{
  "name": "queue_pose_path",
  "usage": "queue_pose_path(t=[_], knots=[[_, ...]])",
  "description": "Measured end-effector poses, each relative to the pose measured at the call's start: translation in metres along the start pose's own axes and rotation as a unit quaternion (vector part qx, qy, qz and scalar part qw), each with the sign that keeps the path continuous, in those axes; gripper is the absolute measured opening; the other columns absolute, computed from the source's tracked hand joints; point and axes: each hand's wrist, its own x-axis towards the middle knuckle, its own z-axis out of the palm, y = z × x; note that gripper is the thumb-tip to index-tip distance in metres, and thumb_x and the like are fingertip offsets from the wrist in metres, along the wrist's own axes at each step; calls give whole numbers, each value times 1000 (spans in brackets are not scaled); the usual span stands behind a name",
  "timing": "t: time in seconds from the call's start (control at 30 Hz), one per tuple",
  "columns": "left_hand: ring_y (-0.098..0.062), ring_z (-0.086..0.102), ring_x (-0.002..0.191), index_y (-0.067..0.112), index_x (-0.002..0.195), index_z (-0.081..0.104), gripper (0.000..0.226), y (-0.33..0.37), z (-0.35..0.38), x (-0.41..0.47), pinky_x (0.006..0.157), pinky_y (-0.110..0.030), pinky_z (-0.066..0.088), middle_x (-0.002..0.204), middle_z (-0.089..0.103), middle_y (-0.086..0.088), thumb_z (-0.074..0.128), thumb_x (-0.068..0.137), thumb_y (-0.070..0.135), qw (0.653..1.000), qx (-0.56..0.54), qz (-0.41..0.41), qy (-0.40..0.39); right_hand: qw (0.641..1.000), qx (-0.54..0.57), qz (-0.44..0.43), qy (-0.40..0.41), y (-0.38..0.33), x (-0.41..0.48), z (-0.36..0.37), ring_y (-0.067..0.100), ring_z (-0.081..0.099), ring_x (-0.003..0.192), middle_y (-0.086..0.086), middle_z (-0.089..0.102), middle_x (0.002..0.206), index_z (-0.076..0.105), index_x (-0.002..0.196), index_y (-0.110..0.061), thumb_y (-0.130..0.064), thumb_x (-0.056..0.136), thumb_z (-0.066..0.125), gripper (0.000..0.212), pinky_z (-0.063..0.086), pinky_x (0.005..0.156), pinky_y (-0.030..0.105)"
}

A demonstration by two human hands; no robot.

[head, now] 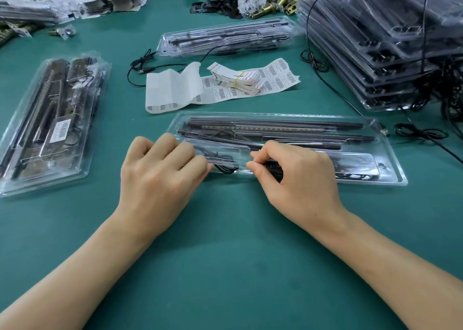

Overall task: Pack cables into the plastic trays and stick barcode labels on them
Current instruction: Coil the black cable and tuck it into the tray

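1. The tray (288, 144) lies on the green worktop (225, 229), just in front of the label strip (225, 89).
2. The left hand (160, 174) presses its curled fingers on the tray's near left end, grip clenched on nothing visible.
3. The right hand (298, 176) pinches the cable (273, 168) in the tray's front compartment.

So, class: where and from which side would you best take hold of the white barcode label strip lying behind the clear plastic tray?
Probably the white barcode label strip by its raised, curled blank left end, from the left; the right part lies flat under a banded label bundle.
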Motion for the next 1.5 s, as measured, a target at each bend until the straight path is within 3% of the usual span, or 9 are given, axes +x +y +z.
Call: queue_pose_path(t=[0.33,0.53,0.7,0.87,1.03,1.13,1.27,1.37,1.5], knots=[[-28,51,67,15,64,51,37,-2,3,2,66,-37,28,67,53,-2,69,96,20,1000,-20,5,9,1000,-3,-2,1,0,0,0,7,68,72,-12,74,79,65,81,-25,-34,91,67,13,52,58,33],[-27,67,96,20,105,77,13,-20,14,7,90,-41,47,104,73,3,70,97,28,978,-185,30,-93,1000,-11,-7,5,-1,0,-1,12,66,70,-10,72,77,66,81,-21,-31,90,68,14,51,56,35],[-15,69,92,29,105,78,15,-26,19,4,61,-37,54,104,72,13,67,98,37,954,-266,-32,-132,997,-56,-37,-43,-9,2,-5,16,60,75,-9,63,78,62,86,-20,-47,89,69,28,49,58,37],[-12,67,89,31,101,79,12,-25,22,-1,52,-36,49,101,72,16,69,97,37,954,-271,-54,-116,981,-174,-59,-64,-28,19,1,20,63,81,-5,65,85,61,105,-19,-73,79,64,60,47,56,33],[-10,65,94,31,100,77,13,-25,21,-3,50,-34,48,102,71,16,69,96,42,951,-275,-78,-119,974,-205,-75,-65,-27,20,9,20,62,84,-3,61,84,68,96,-20,-64,88,63,45,45,54,32],[-12,64,100,30,102,76,20,-30,24,-5,63,-39,54,107,70,15,72,94,48,945,-288,-82,-130,973,-213,-82,-40,-22,15,12,21,61,80,-1,59,80,69,91,-19,-55,89,70,36,39,53,31],[-12,58,122,32,118,72,47,-47,25,-14,104,-36,48,132,61,13,79,79,59,914,-339,-148,-165,975,-203,-85,-28,-20,14,17,22,59,79,0,57,80,69,90,-17,-52,89,71,35,41,57,33],[-3,58,123,41,128,65,62,-55,22,-21,103,-23,49,143,54,17,82,71,60,863,-408,-231,-189,975,-200,-92,-22,-18,13,17,23,59,78,0,57,80,70,91,-17,-51,90,70,34,41,58,33],[-4,60,124,35,131,65,63,-53,23,-20,95,-27,56,132,64,24,82,73,54,845,-432,-256,-186,978,-189,-91,-19,-16,13,18,23,57,78,0,56,79,70,90,-16,-51,92,68,35,44,59,34]])
